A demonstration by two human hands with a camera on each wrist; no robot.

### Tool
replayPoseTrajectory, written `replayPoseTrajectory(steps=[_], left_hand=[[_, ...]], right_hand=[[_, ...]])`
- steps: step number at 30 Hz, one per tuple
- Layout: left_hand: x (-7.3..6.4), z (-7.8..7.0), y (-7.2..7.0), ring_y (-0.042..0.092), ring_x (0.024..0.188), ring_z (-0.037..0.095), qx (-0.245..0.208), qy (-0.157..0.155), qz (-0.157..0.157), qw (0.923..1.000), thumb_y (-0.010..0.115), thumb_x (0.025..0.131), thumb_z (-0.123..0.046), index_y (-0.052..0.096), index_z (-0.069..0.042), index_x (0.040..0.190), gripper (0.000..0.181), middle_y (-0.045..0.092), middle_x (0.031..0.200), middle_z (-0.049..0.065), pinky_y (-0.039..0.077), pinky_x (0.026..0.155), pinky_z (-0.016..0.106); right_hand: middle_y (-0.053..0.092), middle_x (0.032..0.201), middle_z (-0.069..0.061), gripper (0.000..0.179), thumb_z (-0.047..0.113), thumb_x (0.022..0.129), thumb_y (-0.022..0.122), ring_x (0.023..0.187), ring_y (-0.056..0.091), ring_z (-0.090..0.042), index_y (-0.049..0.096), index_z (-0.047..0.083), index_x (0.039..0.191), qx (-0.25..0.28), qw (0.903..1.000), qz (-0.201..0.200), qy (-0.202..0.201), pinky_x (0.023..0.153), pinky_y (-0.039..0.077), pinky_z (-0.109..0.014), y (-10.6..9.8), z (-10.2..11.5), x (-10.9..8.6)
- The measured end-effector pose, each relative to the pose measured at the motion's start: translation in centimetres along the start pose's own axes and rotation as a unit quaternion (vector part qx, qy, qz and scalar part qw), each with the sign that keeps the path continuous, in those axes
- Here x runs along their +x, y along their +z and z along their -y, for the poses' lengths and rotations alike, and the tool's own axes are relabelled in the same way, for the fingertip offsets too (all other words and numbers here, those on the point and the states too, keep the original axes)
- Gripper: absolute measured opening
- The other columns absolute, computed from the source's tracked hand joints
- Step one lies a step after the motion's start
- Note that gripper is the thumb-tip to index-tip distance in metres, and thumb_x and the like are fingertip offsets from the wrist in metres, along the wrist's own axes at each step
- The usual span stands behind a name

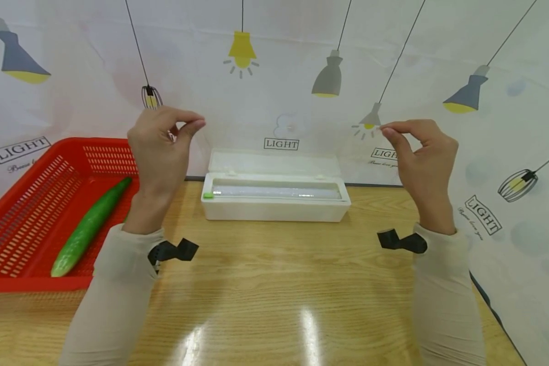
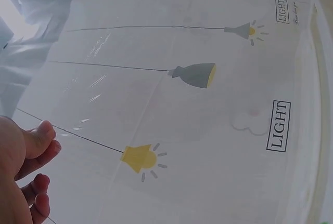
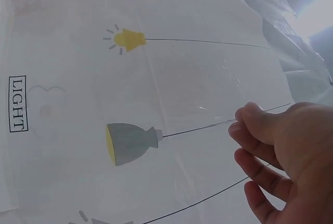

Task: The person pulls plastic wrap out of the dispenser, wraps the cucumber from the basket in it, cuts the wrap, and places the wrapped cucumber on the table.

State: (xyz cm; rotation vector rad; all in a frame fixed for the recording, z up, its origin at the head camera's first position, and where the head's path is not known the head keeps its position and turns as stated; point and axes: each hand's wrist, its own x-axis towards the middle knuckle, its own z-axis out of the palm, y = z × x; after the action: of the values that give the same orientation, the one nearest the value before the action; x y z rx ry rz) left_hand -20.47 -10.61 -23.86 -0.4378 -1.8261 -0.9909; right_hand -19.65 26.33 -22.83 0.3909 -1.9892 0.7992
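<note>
A nearly invisible sheet of cling film shows as glints in the left wrist view (image 2: 97, 81) and the right wrist view (image 3: 204, 108). One edge of it is pinched between thumb and index finger of my left hand (image 1: 160, 150). My right hand (image 1: 426, 160) pinches it the same way, level with the left and well apart from it. Below and between them, a white cling film dispenser (image 1: 274, 211) stands against the wall, its lid (image 1: 274, 161) raised. A shiny strip of film (image 1: 276, 192) lies inside, with a green slide cutter (image 1: 208, 195) at the left end.
On the left, a red plastic basket (image 1: 73, 283) holds a long green cucumber (image 1: 91, 229); my left forearm covers its right side. The wooden table (image 1: 274, 274) meets a wall sheet (image 1: 283, 66) printed with lamps behind the dispenser.
</note>
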Motion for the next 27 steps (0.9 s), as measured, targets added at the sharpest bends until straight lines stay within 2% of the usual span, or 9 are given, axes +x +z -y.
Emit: replayPoseTrajectory(steps=[10, 13, 17, 22, 27], left_hand=[[0.3, -0.5, -0.4, 0.050, 0.071, 0.025, -0.012, 0.008, -0.009, 0.9999, 0.073, 0.084, -0.015, 0.075, 0.002, 0.085, 0.017, 0.069, 0.080, 0.014, 0.033, 0.069, 0.025], [0.3, -0.7, -0.7, 0.050, 0.072, 0.024, -0.012, 0.002, -0.007, 0.9999, 0.073, 0.084, -0.015, 0.075, 0.001, 0.085, 0.016, 0.070, 0.080, 0.014, 0.033, 0.070, 0.024], [0.1, -1.2, -1.3, 0.049, 0.071, 0.024, -0.017, -0.003, -0.003, 0.9999, 0.075, 0.082, -0.013, 0.076, 0.000, 0.085, 0.014, 0.069, 0.079, 0.012, 0.031, 0.068, 0.023], [-1.1, -1.6, -2.7, 0.047, 0.071, 0.024, -0.020, 0.010, 0.026, 0.9994, 0.076, 0.080, -0.008, 0.075, -0.001, 0.085, 0.009, 0.069, 0.078, 0.012, 0.030, 0.068, 0.023], [-3.1, -1.9, -4.4, 0.051, 0.074, 0.022, -0.057, 0.043, 0.045, 0.9964, 0.080, 0.071, 0.005, 0.075, 0.000, 0.081, 0.013, 0.070, 0.079, 0.011, 0.033, 0.069, 0.021]], right_hand=[[0.071, 0.087, -0.009, 0.014, 0.015, 0.086, 0.072, 0.089, 0.059, 0.001, 0.076, 0.003, 0.091, -0.005, 0.9998, -0.005, -0.020, 0.079, 0.041, -0.018, -0.7, 0.1, 0.4], [0.072, 0.087, -0.008, 0.011, 0.015, 0.085, 0.074, 0.088, 0.060, 0.001, 0.077, 0.005, 0.090, 0.002, 0.9999, -0.009, -0.005, 0.079, 0.041, -0.018, -0.9, 0.4, 0.4], [0.071, 0.086, -0.010, 0.009, 0.009, 0.085, 0.073, 0.088, 0.059, 0.000, 0.076, 0.003, 0.090, 0.010, 0.9999, -0.005, -0.007, 0.079, 0.041, -0.019, -1.5, 0.9, 0.1], [0.069, 0.084, -0.015, 0.007, -0.003, 0.081, 0.073, 0.088, 0.057, 0.002, 0.074, -0.004, 0.088, 0.013, 0.9995, 0.009, -0.026, 0.079, 0.041, -0.018, -2.8, 1.8, -1.2], [0.068, 0.084, -0.013, 0.006, -0.006, 0.080, 0.073, 0.089, 0.058, -0.003, 0.073, -0.006, 0.085, 0.045, 0.9966, 0.042, -0.055, 0.080, 0.042, -0.019, -4.4, 3.0, -3.1]])
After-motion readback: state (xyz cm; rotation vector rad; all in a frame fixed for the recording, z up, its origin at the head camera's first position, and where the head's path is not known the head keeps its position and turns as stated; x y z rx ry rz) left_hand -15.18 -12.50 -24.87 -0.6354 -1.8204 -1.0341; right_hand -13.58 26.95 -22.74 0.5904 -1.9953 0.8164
